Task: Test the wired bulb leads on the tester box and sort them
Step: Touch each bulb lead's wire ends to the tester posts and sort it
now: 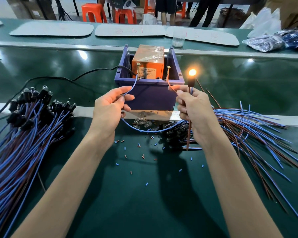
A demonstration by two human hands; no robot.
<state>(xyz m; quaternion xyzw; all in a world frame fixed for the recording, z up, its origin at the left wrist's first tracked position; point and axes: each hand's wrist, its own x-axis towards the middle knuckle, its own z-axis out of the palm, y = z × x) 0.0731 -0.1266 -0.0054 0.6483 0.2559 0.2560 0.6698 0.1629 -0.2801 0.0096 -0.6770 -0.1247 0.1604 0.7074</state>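
At centre frame, the left hand (110,107) pinches the blue lead (133,85) between thumb and forefinger, its tip at the left screw (138,69) of the orange tester box (147,60) in a purple crate (150,97). Beside it, the right hand (192,109), fingers curled, grips the brown lead (169,85), which reaches the right screw (168,73), and the glowing bulb (192,72). Bundled leads (24,134) lie at left of frame, loose leads (248,127) at right.

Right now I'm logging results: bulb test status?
Left hand pinches thin blue lead at gold screw. Right hand pinches brown lead, black-socketed bulb glowing orange. Nothing blocking.
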